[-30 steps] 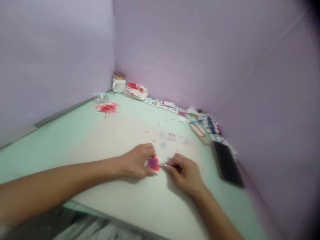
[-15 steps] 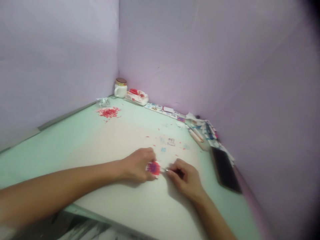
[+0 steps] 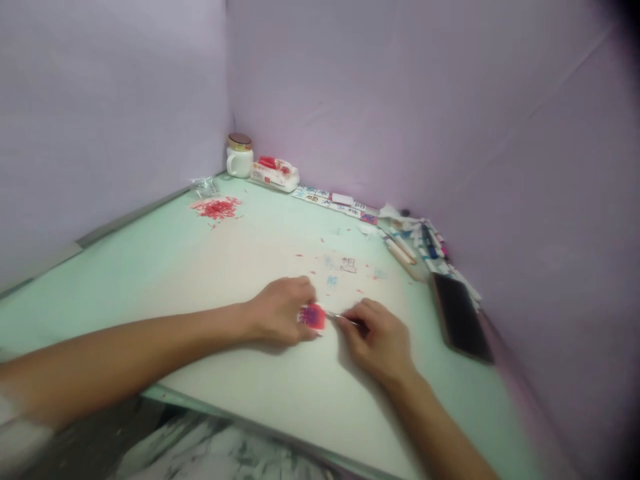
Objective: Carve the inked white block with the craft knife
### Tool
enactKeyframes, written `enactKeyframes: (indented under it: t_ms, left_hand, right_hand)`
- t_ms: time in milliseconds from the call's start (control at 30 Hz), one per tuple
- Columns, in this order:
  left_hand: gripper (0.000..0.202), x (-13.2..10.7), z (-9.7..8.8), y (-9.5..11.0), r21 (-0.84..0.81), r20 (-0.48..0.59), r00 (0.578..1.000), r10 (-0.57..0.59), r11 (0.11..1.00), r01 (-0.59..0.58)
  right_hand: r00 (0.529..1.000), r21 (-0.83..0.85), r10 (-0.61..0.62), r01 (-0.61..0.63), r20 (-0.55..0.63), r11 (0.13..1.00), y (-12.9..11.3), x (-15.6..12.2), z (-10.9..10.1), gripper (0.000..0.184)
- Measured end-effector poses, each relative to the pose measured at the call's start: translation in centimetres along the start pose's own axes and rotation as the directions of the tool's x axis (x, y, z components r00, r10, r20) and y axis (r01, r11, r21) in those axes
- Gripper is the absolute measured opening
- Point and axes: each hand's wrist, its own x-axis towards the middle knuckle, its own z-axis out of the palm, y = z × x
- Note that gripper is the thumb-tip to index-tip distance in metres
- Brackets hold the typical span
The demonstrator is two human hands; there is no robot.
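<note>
Mid-table, left hand (image 3: 280, 311) pinning red piece (image 3: 312, 316), right hand (image 3: 379, 339) beside, phone (image 3: 461, 317) near edge

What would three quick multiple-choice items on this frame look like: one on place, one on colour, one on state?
1. Where does the white mug stand?
A. in the far corner of the table
B. beside the phone
C. under the left hand

2. What colour is the heap of scraps near the left wall?
A. blue
B. red
C. yellow

3. What is the right hand doing?
A. lying flat and open
B. raised above the table
C. gripping a thin metal tool

Answers: 1 A, the mug sits where the two walls meet. 2 B, the scraps are plainly red. 3 C, its fingers close on a thin metal tool aimed at the small red piece under the left hand.
</note>
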Motion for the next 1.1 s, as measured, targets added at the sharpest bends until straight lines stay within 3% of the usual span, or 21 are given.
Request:
enactKeyframes:
  t_ms: [333,833,1100]
  left_hand:
    - [0.030,-0.2,0.5,0.4,0.039,-0.022,0.999,-0.048,0.998,0.049]
    - [0.025,-0.5,1.2,0.6,0.037,-0.108,0.992,-0.062,0.997,0.067]
    - [0.027,-0.7,1.0,1.1,0.094,-0.096,0.987,-0.126,0.986,0.135]
  right_hand:
    - [0.997,-0.016,0.078,-0.078,0.010,0.997,-0.8,-0.1,0.1,0.016]
    - [0.994,-0.003,0.111,-0.111,0.011,0.994,-1.4,-0.2,0.4,0.020]
    - [0.992,-0.030,0.122,-0.122,-0.014,0.992,-1.8,-0.2,0.7,0.018]
